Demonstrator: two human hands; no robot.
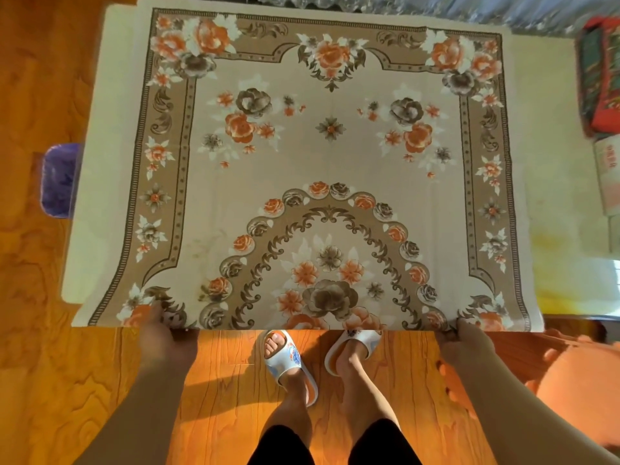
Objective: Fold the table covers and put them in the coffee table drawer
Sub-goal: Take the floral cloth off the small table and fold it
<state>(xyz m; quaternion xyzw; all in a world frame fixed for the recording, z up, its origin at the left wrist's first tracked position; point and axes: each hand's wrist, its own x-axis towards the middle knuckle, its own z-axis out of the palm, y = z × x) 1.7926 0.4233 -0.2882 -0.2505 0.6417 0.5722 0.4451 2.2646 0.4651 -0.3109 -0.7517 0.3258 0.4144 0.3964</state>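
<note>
While gripped at both near corners, floral table cover [330, 129] spread flat over cream coffee table [97, 182], beige ground, orange and brown roses, brown scrolled border. Near edge of cover hanging just past table's front edge, above wooden floor [40, 313]. Far edge reaching table's back, a second cloth edge peeking out under it at top left. Left hand [166, 333] clamped on near-left corner, thumb on top of fabric, other fingers tucked under and hidden. Right hand [464, 340] clamped on near-right corner, same grip, fabric bunched slightly at the pinch. Both forearms bare, reaching forward from bottom of view, hands well apart. Feet in white slippers [290, 357] on floor between the arms, just below cover's near edge, toes pointing at table. Black shorts visible at bottom centre. Purple bin [58, 181] on floor beside table's left side, partly hidden by tabletop. Red and green patterned box [600, 75] at right edge, past table's far-right end, pale papers just below it. Orange fabric lump [570, 380] at lower right behind right arm, blurred, cannot tell what. Drawer not visible from this angle. Lace-like cloth along top edge, blurred.
</note>
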